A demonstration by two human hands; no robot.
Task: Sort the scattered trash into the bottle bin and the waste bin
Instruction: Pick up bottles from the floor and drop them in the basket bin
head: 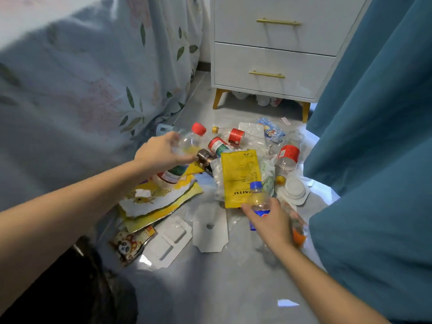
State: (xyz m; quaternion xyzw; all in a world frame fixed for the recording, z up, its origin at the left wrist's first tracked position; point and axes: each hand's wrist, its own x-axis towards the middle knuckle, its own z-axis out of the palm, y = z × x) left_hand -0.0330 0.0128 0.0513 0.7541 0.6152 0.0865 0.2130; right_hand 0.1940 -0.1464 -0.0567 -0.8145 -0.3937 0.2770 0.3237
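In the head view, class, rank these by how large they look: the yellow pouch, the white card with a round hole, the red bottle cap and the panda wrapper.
1. Yellow pouch
2. White card with a round hole, close to the pouch and nearer the camera, so unsure
3. Panda wrapper
4. Red bottle cap

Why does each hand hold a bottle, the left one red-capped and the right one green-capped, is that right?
Not quite. The head view shows the right hand holding a blue-capped bottle, not green-capped. The left hand does hold a red-capped bottle.
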